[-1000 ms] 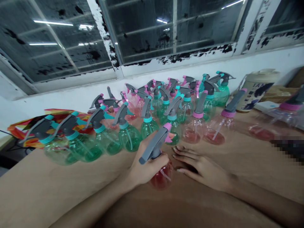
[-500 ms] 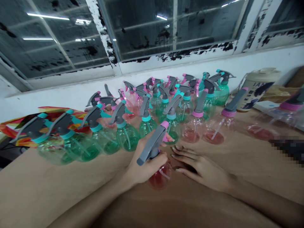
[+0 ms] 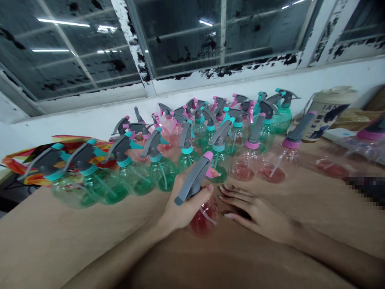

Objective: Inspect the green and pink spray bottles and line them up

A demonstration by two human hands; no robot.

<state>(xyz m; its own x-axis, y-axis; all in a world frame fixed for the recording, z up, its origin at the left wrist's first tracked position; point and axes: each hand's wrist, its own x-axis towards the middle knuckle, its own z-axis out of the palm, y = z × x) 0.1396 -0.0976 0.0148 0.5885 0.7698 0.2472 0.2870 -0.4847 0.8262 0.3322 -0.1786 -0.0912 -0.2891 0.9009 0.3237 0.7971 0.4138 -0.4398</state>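
Note:
My left hand (image 3: 186, 200) is wrapped round the neck of a pink spray bottle (image 3: 205, 220) with a grey trigger head and pink nozzle. Its round, see-through body shows below my fingers, and a straw runs down inside. To the right of that bottle, my right hand (image 3: 255, 210) lies on the table with its fingers stretched out and nothing in it. Just beyond my hands stand a green spray bottle (image 3: 219, 166) with a turquoise collar and a pink spray bottle (image 3: 243, 166). More green bottles (image 3: 164, 170) line up to the left.
Several more pink and green spray bottles crowd the back of the wooden table (image 3: 105, 237) against the white wall. A beige tumbler (image 3: 326, 114) stands at the back right. A colourful plastic bag (image 3: 18, 162) lies at the left. Another pink bottle (image 3: 333, 166) sits far right.
The left hand keeps its hold; the bottle's base has shifted very slightly up and to the right. My right hand stays flat on the table.

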